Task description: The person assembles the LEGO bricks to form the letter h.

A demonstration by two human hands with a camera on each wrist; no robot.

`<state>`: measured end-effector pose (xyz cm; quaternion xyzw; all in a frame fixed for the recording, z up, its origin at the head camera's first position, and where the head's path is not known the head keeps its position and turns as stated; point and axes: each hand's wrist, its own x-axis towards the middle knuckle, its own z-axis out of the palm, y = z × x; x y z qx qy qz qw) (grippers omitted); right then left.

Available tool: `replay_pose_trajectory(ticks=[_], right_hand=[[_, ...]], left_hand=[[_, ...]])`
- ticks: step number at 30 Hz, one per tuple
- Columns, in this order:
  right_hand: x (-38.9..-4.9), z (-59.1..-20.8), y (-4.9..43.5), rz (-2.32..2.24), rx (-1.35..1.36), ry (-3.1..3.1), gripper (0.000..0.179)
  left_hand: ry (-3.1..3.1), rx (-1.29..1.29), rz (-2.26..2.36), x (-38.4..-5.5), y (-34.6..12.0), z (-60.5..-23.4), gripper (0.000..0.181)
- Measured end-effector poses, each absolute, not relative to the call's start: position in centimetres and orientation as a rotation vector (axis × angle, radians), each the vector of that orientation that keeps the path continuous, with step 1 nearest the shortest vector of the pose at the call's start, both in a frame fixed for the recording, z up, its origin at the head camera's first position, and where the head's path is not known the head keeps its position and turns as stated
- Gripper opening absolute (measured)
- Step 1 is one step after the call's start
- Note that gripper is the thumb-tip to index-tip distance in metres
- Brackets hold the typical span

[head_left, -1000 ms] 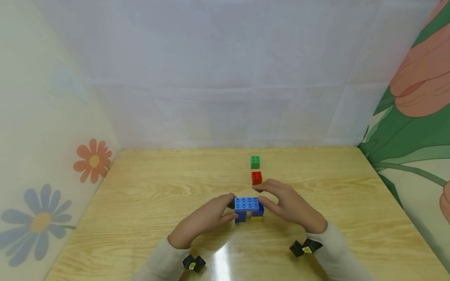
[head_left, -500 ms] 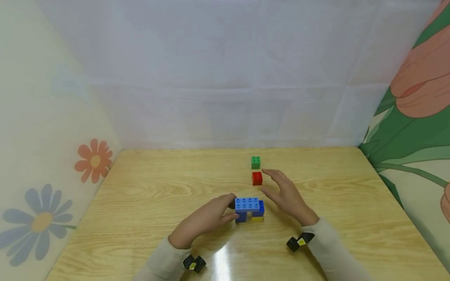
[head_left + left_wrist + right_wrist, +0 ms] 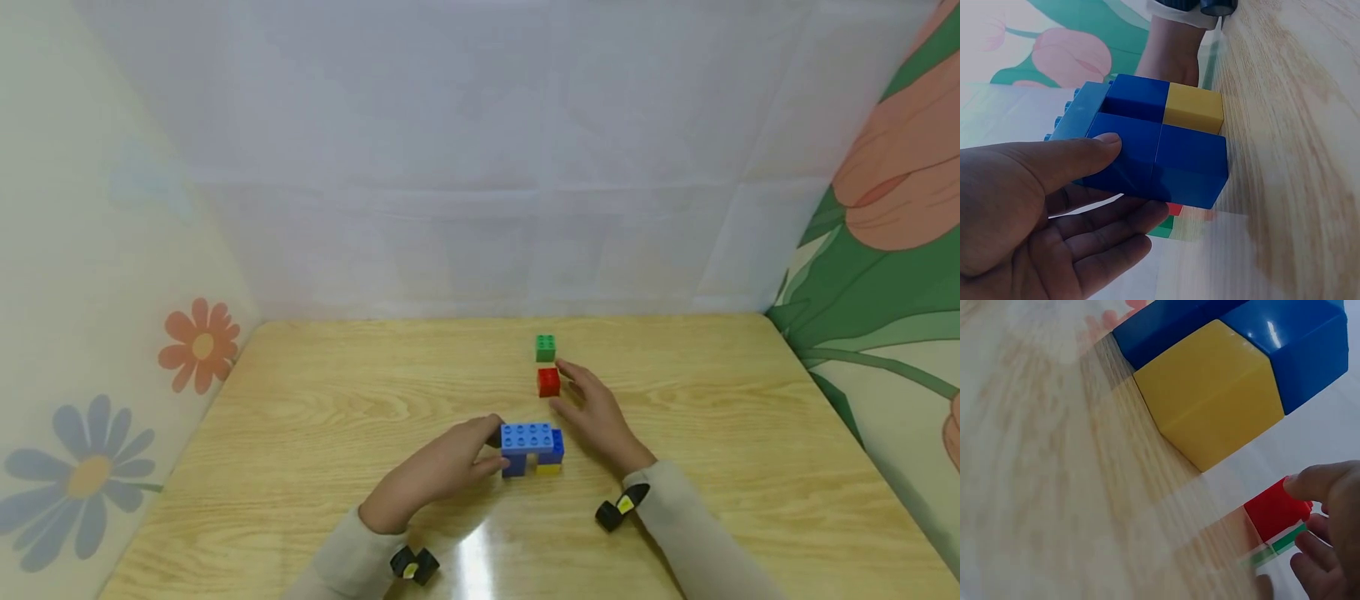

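Observation:
My left hand grips the left end of a small arch of toy building bricks, its thumb on the near face and fingers behind. A light blue brick bridges the top. Under it, stacked dark blue bricks form the left leg. The other leg is a dark blue brick over a yellow brick. Beyond the arch, my right hand is spread around the right side of a red brick, thumb at its near edge and fingers toward its far side.
A green brick stands just behind the red one on the wooden table. White cloth hangs along the table's back edge. Flower-printed panels flank the left and right sides.
My right hand has left the arch's right side and moved away from me to the red brick, its fingers closing in around it. The left hand and the arch stay in place.

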<state>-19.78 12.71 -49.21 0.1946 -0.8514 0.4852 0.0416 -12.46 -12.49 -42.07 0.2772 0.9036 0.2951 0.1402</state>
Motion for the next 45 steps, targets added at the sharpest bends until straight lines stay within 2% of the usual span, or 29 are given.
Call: replay_pose_trajectory(ticks=[26, 32, 39, 45], right_hand=[[-20.0, -49.5, 12.6, 1.506, 0.471, -2.575, 0.038], [-19.3, -48.3, 12.4, 1.635, 0.464, -2.490, 0.037], [-18.3, -46.3, 11.9, 1.744, 0.597, -2.348, 0.038], [-15.5, -41.7, 11.1, 1.806, 0.773, -2.304, 0.035]], left_hand=[[2.595, 0.812, 0.870, -12.6, -12.7, -42.0, 0.023], [2.594, 0.803, 0.872, -12.6, -12.7, -42.4, 0.024], [2.585, 0.825, 0.906, -12.6, -12.7, -42.4, 0.021], [2.590, 0.838, 0.909, -12.6, -12.8, -42.3, 0.022]])
